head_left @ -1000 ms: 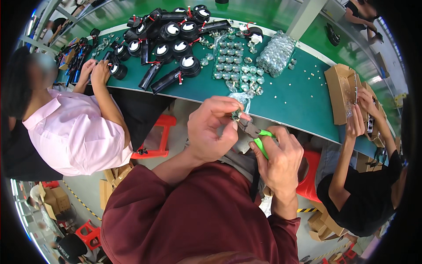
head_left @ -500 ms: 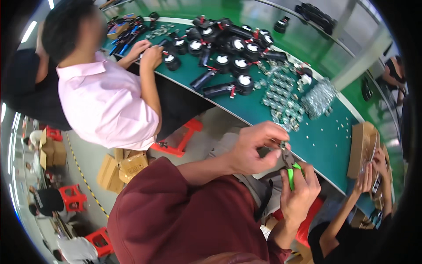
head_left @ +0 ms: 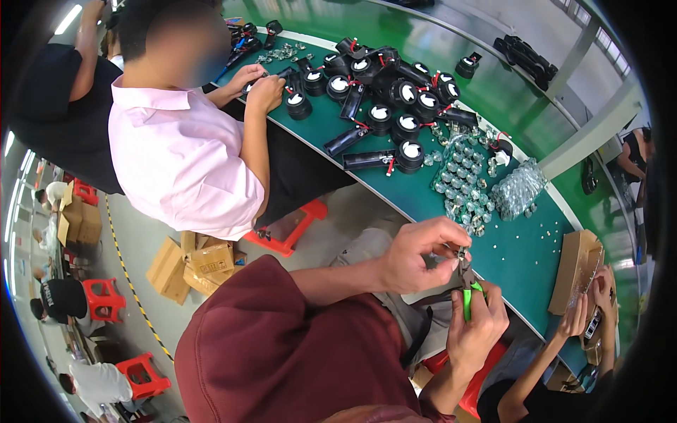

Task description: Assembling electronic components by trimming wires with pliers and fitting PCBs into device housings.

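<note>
My left hand (head_left: 423, 257) pinches a small metallic part (head_left: 462, 252) between thumb and fingers; its exact kind is too small to make out. Green-handled pliers (head_left: 466, 295) are gripped in my right hand (head_left: 481, 321), handles pointing down into the palm. The dark jaws meet the small part at my left fingertips. Both hands are held just off the near edge of the green table (head_left: 511, 261). Beyond them lie many clear, glassy round parts (head_left: 462, 173), some in rows, beside a bubble-like plastic bag (head_left: 518, 189).
Black round-headed devices with tubes (head_left: 381, 99) are piled along the table. A person in a pink shirt (head_left: 183, 162) works at my left. At the right, another person's hands (head_left: 589, 303) are by a cardboard box (head_left: 572, 271). Red stools (head_left: 300, 229) and cartons (head_left: 190, 264) stand on the floor.
The view has shifted, so the table's contents sit lower and further right. My hands stay together, the pliers still at the small part.
</note>
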The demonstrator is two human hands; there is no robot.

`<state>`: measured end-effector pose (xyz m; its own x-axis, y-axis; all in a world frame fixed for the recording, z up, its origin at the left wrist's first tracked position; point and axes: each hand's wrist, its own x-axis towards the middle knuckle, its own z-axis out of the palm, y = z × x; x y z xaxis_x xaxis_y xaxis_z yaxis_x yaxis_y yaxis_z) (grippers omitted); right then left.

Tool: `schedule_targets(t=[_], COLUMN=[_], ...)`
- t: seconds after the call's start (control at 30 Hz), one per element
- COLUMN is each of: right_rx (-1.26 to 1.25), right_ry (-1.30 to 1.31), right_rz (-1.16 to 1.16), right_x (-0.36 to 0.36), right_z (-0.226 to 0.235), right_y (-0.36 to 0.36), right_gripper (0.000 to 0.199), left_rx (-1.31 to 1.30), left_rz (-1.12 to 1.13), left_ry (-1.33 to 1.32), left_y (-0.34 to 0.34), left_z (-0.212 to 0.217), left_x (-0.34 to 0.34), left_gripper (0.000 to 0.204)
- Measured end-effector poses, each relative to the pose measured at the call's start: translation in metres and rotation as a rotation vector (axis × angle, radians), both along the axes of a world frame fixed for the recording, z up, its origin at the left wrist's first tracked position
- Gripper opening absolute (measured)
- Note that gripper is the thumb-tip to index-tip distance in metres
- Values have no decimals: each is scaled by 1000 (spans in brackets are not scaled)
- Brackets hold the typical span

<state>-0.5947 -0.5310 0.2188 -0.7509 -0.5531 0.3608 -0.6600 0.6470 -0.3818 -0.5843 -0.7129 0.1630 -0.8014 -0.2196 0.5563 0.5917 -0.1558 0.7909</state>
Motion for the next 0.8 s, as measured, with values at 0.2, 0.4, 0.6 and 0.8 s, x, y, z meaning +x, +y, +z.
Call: schedule_targets(t=[0.2,0.4,0.6,0.8], right_rx=[10,-16,-37,-41], right_ry=[5,9,4,26], right_rz=[2,19,7,48], right_x=[2,2,3,-3], right_z=[0,-3,-1,4], right_y=[-2,-3,-2,-7], right_gripper=[20,20,20,18], left_rx=[-88,-174,-105,-154], left_rz=[18,153,98,110], left_ry=[15,38,52,75], left_y=[-2,-1,3,-5], left_z=[-2,1,2,2], left_x=[2,4,0,1], left_gripper=[43,41,36,39])
